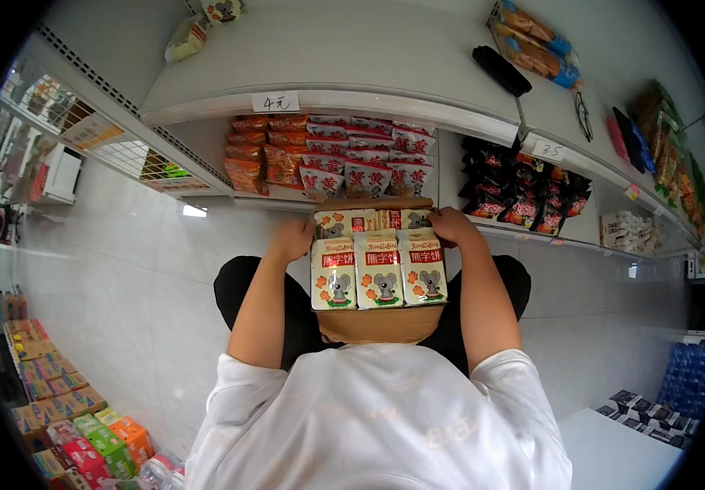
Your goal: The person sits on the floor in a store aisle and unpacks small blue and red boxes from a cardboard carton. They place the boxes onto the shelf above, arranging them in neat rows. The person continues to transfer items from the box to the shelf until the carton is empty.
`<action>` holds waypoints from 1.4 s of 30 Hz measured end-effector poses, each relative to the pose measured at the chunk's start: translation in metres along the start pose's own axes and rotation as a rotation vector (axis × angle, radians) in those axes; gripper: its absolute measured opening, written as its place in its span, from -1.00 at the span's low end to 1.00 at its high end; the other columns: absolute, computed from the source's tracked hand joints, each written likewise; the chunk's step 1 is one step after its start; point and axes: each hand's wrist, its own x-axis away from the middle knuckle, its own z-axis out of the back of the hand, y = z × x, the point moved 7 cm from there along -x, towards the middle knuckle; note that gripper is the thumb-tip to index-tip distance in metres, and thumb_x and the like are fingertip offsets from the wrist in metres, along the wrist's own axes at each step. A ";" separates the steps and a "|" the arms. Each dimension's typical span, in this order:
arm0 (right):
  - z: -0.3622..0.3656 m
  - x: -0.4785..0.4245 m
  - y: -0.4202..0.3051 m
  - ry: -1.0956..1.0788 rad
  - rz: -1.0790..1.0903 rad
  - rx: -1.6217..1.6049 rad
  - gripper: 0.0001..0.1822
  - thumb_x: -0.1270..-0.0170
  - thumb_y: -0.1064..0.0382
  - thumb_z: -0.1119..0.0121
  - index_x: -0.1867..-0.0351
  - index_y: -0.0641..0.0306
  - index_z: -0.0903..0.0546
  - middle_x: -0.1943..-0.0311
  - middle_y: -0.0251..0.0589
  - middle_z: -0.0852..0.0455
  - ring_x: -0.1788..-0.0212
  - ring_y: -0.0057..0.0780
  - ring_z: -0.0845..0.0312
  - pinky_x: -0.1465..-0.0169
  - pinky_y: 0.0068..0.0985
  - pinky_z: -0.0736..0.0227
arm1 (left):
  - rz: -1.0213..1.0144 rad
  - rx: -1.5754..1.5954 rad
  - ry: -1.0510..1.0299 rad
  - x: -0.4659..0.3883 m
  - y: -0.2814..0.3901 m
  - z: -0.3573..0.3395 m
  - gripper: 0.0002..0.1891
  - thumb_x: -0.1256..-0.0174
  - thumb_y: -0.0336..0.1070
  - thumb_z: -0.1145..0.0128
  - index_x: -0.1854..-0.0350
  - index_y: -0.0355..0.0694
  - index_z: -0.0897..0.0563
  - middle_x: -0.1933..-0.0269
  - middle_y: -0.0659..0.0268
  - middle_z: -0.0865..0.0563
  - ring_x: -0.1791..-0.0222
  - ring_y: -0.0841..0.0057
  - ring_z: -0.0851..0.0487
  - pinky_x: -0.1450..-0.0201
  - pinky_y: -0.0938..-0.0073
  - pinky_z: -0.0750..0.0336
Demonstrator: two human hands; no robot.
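An open cardboard box (380, 324) sits in front of my torso, between my knees. Cream-coloured biscuit packets (379, 269) with a red band and a grey cartoon animal fill it, several upright in front and others behind them. My left hand (296, 239) grips the far left edge of the box, while my right hand (452, 225) grips its far right edge. The fingertips of both hands are partly hidden. Just beyond the box, orange snack bags (284, 165) and white-and-red snack bags (366, 177) stand in rows on a low shelf.
Above the low shelf runs a wider shelf (352, 49) with a price card (275, 102). Black snack bags (521, 190) stand at the right; a black case (502, 70) and bread packs (536, 46) lie above. Drink cartons (107, 447) are stacked at lower left, beside a wire rack (126, 153) further up.
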 end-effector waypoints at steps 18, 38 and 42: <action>0.011 0.031 -0.040 -0.132 0.141 0.267 -0.45 -0.51 -0.07 0.02 -0.01 0.40 -0.78 -0.03 0.20 -0.81 -0.08 0.15 -0.73 -0.21 0.00 -0.59 | -0.096 -0.154 0.028 0.017 -0.025 -0.003 -0.53 -0.38 -0.08 -0.07 0.13 -0.52 -0.75 0.11 -0.30 -0.78 0.03 -0.20 -0.74 -0.09 -0.02 -0.58; -0.011 0.003 -0.050 -0.084 0.232 0.393 -0.58 -0.56 0.12 0.03 -0.19 0.33 -0.69 -0.07 0.18 -0.74 -0.12 0.21 -0.68 -0.20 0.01 -0.61 | 0.001 -0.098 0.068 0.024 -0.002 0.016 -0.56 -0.38 -0.06 -0.05 0.12 -0.37 -0.81 0.15 -0.26 -0.78 0.07 -0.24 -0.74 -0.06 -0.10 -0.59; -0.014 -0.004 -0.035 -0.101 0.153 0.300 -0.52 -0.65 0.08 0.13 -0.15 0.42 -0.70 0.01 0.22 -0.78 -0.06 0.22 -0.71 -0.20 0.02 -0.60 | -0.170 -0.074 0.335 0.043 0.033 0.065 -0.69 -0.38 -0.17 -0.21 0.31 -0.40 -0.73 0.41 -0.13 -0.74 0.31 -0.11 -0.73 0.20 0.03 -0.58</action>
